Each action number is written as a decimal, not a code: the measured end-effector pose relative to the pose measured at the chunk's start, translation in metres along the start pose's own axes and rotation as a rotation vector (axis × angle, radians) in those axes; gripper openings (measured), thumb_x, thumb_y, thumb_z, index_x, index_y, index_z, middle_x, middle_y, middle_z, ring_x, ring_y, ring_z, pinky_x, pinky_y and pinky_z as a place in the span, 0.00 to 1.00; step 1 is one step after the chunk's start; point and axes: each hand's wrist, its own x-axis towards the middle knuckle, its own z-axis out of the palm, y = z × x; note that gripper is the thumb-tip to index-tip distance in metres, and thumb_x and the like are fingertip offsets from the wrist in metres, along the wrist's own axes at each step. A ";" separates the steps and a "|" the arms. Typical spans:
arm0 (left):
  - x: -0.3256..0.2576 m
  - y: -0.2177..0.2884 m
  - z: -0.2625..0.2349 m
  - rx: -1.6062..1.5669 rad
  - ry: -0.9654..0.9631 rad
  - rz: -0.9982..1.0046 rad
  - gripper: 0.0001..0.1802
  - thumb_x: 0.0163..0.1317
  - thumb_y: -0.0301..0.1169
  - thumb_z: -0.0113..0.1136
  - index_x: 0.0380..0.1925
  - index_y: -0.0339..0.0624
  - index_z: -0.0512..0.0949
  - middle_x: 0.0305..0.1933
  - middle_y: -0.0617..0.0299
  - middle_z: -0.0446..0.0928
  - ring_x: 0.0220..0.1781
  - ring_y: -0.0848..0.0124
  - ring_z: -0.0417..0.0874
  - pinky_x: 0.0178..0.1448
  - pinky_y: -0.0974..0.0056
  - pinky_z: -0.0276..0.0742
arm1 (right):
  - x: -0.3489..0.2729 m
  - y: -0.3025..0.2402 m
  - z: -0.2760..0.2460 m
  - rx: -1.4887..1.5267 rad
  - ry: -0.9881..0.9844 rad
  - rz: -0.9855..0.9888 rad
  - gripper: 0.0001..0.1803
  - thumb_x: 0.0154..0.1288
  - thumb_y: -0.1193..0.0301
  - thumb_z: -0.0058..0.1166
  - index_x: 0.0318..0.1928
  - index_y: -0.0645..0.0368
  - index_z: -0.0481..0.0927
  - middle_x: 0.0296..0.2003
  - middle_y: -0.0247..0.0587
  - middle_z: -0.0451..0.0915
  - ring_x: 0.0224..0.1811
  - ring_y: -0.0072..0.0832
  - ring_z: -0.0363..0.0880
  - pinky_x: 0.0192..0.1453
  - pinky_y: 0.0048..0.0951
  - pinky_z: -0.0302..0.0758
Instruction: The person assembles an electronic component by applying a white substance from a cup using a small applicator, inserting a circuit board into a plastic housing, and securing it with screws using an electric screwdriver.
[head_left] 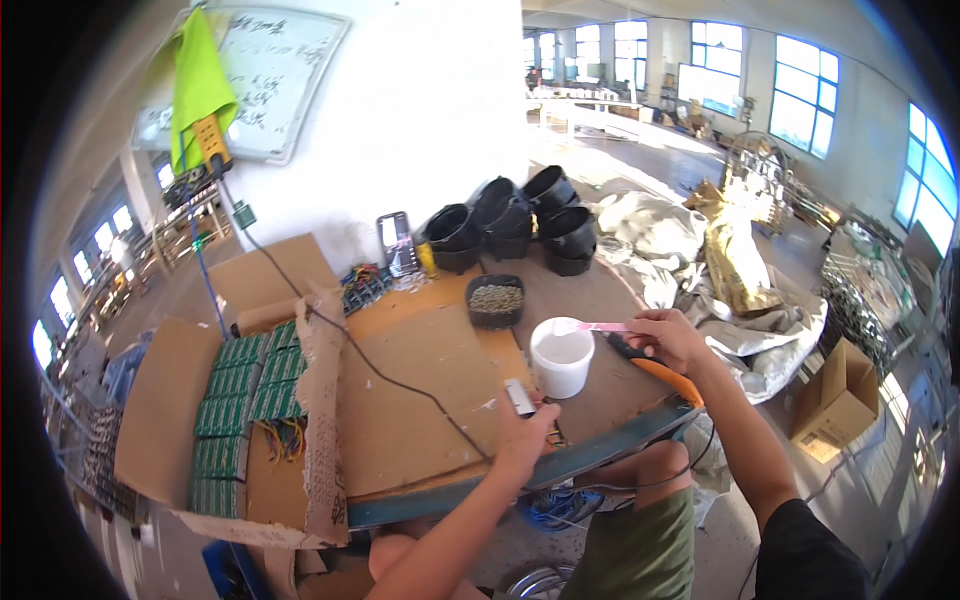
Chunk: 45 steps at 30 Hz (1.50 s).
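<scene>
Head view: right hand [672,338] pinches stick [604,327], left hand [524,436] grips block [519,398]; knocking the tub [562,370] could spill it over the worktop's [395,507] front edge.

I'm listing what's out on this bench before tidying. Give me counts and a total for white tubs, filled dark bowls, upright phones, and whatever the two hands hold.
White tub: 1
Dark bowl of small pieces: 1
Phone: 1
Pink stick, in the right hand: 1
Small white piece, in the left hand: 1
Total: 5
</scene>
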 end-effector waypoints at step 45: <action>-0.010 0.039 -0.010 0.074 -0.198 0.049 0.37 0.49 0.17 0.72 0.56 0.43 0.62 0.41 0.64 0.68 0.41 0.72 0.73 0.45 0.64 0.77 | -0.010 0.052 0.013 0.670 -0.130 0.138 0.08 0.74 0.69 0.54 0.42 0.62 0.78 0.32 0.29 0.78 0.30 0.13 0.76 0.28 0.09 0.74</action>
